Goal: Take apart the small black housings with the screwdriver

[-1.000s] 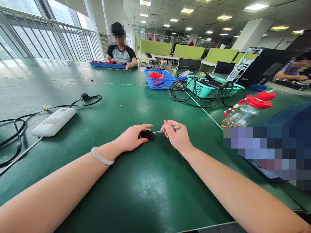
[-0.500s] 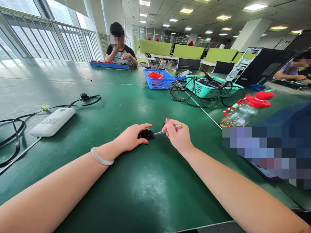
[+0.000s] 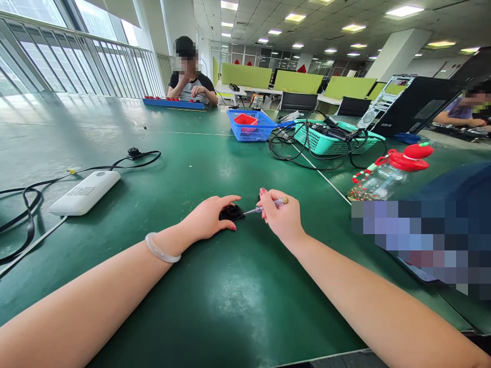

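My left hand rests on the green table and grips a small black part between thumb and fingers. A pale bangle circles that wrist. My right hand is closed on a thin metal screwdriver, held almost level. Its tip touches the right side of the black part.
A white power strip with black cables lies at the left. A blue basket and a teal basket with cables stand farther back. A red-capped bottle lies at the right. A person sits at the far end; another sits behind a black computer case.
My hands have hardly moved; the black part tilted slightly under my left fingers. The person at the far end raised a hand to the face.
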Tool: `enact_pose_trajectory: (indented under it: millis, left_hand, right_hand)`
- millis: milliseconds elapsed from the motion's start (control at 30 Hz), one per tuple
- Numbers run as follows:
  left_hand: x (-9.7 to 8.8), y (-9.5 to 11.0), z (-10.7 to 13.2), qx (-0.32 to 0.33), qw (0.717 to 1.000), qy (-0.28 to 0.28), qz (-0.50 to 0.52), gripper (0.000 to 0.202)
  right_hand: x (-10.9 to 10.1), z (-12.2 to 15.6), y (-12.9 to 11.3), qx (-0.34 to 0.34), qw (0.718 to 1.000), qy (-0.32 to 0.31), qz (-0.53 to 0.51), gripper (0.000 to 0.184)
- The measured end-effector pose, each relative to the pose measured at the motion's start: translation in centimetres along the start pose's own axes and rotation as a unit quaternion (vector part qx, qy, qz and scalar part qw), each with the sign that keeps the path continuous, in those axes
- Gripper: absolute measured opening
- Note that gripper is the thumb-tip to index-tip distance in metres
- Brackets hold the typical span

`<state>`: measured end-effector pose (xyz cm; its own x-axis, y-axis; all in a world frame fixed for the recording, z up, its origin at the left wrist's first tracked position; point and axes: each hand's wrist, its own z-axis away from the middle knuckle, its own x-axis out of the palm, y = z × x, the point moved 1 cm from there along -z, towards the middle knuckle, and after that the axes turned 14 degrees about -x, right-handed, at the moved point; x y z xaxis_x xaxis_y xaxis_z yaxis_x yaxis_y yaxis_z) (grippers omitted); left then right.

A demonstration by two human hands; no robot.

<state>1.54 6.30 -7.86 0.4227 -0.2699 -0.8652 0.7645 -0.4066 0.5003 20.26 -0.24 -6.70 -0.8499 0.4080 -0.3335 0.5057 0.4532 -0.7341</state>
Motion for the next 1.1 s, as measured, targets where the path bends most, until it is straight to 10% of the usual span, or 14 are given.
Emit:
enact_pose_trajectory:
  millis: [433,833,933,1100]
  left_hand:
    - [0.2,0.0,0.1,0.006,1.0,0.007,0.009,0.064]
    - [0.0,0.0,0.2,0.015,1.0,-0.001,0.01,0.064]
    - [0.1,0.0,0.3,0.021,1.0,0.0,0.009,0.06]
    - [0.2,0.1,0.3,0.048,0.999,0.007,0.002,0.054]
  right_hand:
    - [0.1,0.6,-1.5,-0.322,0.932,-0.154,0.066,0.035]
    - [-0.1,0.2,0.4,-0.063,0.991,-0.086,-0.085,0.045]
    - [-0.5,0.0,0.6,-0.059,0.995,-0.011,-0.08,0.05]
    - [-0.2,-0.1,0.4,-0.072,0.995,-0.068,-0.029,0.049]
